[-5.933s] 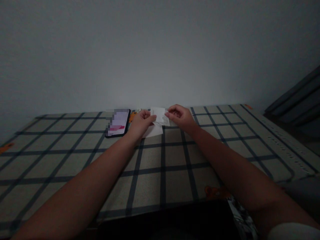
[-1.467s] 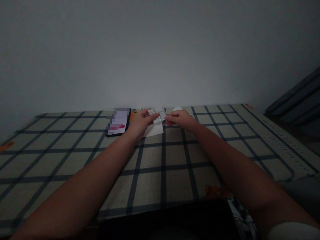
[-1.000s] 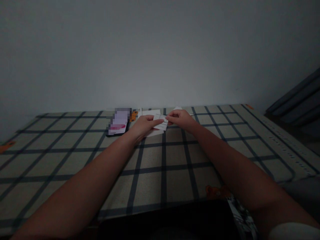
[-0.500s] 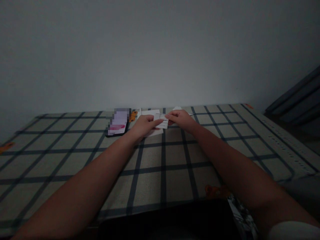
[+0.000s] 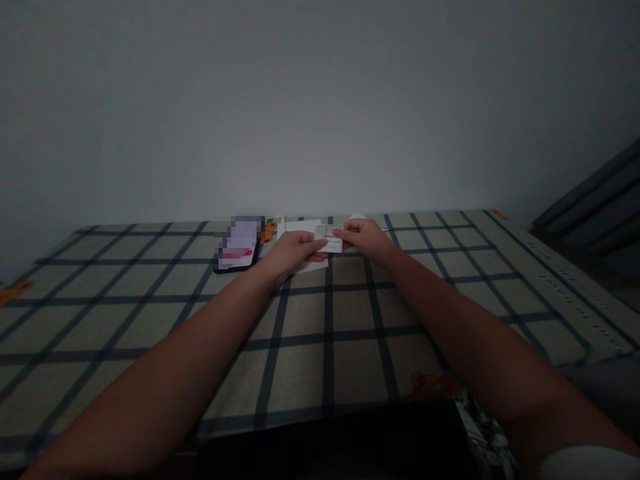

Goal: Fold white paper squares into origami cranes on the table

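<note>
Between my two hands is a small white slip of paper (image 5: pixel 332 244) with dark print on it. My left hand (image 5: pixel 296 252) pinches its left side, thumb on top. At the slip's upper right, my right hand (image 5: pixel 364 236) grips it between thumb and fingertips. A larger white sheet (image 5: pixel 314 265) lies on the checked cloth beneath and behind my left hand, which partly covers it. Just behind my right hand a small white object (image 5: pixel 357 216) shows only its top edge; its kind is hidden.
A phone (image 5: pixel 239 248) with a lit, partly blurred screen lies left of my left hand. The checked cloth (image 5: pixel 300 363) covers the tabletop, which ends at a plain wall (image 5: pixel 320 120). A dark object (image 5: pixel 340 443) sits at the near edge. Dark striped fabric (image 5: pixel 595 190) is at far right.
The paper slip has shifted slightly right and its face is tilted a little differently. Both hands keep hold of it, with the left thumb slightly further right.
</note>
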`<control>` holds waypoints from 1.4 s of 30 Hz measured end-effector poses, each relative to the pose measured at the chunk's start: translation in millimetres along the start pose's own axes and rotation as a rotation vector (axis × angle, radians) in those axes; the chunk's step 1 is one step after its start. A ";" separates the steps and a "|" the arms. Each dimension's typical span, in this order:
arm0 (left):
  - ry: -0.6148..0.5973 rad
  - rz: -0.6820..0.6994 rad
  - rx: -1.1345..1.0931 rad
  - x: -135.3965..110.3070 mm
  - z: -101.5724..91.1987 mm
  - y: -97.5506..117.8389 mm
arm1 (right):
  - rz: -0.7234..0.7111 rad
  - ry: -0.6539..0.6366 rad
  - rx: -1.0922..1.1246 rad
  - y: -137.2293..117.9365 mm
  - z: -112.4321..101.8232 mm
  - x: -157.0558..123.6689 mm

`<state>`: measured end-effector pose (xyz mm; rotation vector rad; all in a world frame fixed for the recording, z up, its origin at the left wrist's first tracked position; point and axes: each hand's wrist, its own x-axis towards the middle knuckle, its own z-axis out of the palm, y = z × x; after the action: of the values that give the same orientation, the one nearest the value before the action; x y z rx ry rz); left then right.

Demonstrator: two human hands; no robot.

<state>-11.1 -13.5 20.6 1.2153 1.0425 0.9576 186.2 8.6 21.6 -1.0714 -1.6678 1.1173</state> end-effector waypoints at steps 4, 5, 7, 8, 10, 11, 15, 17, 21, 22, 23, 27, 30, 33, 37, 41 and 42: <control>-0.028 -0.025 -0.057 1.7 -1.6 -0.8 | -0.045 0.055 0.010 4.9 -2.1 2.8; -0.033 -0.015 -0.060 1.6 -1.9 -0.6 | -0.036 0.054 0.050 5.4 -2.3 3.3; -0.056 -0.001 -0.058 0.8 -2.4 0.3 | -0.001 0.047 0.150 5.2 -2.0 3.8; -0.073 -0.003 -0.055 0.4 -2.5 0.8 | 0.018 0.052 0.196 4.6 -1.5 3.9; -0.105 -0.011 -0.055 -0.4 -2.9 1.8 | 0.051 0.069 0.251 3.0 -0.4 4.0; -0.121 -0.014 -0.057 -0.5 -3.2 2.1 | 0.062 0.075 0.262 2.2 0.1 4.0; -0.155 -0.008 -0.069 0.4 -4.3 1.7 | 0.064 0.089 0.191 -0.5 -0.4 2.9; -0.161 -0.003 -0.049 0.9 -4.0 0.7 | 0.013 0.070 0.054 -1.9 -1.8 1.3; -0.067 0.069 0.065 0.5 -2.2 -0.7 | -0.120 -0.020 -0.179 -5.2 -2.9 -3.3; -0.035 0.098 0.090 0.2 -2.1 -0.7 | -0.128 -0.034 -0.199 -5.9 -2.4 -4.4; -0.008 0.129 0.107 -0.1 -2.2 -0.6 | -0.127 -0.044 -0.205 -6.5 -1.6 -5.2; 0.115 0.243 0.107 1.8 -5.6 -1.4 | -0.057 -0.128 -0.101 -7.6 1.2 -6.5; 0.158 0.264 0.066 6.2 -9.1 -4.1 | -0.020 -0.177 -0.047 -7.1 1.0 -5.8; 0.161 0.239 0.050 8.8 -10.9 -6.6 | -0.054 -0.157 -0.126 -5.9 -0.6 -5.4; 0.105 0.163 0.189 5.0 -9.0 -5.0 | -0.080 -0.189 -0.194 -4.5 -1.8 -5.9; 0.102 0.168 0.299 -0.6 -5.5 -0.8 | -0.078 -0.156 -0.133 -3.8 -0.4 -4.9; 0.083 0.168 0.281 -1.0 -5.0 -0.5 | -0.079 -0.139 -0.124 -3.3 0.2 -4.3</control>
<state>-16.2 -13.3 20.0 1.5248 1.1840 1.0217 186.6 3.7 23.9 -1.0148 -1.8936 1.0700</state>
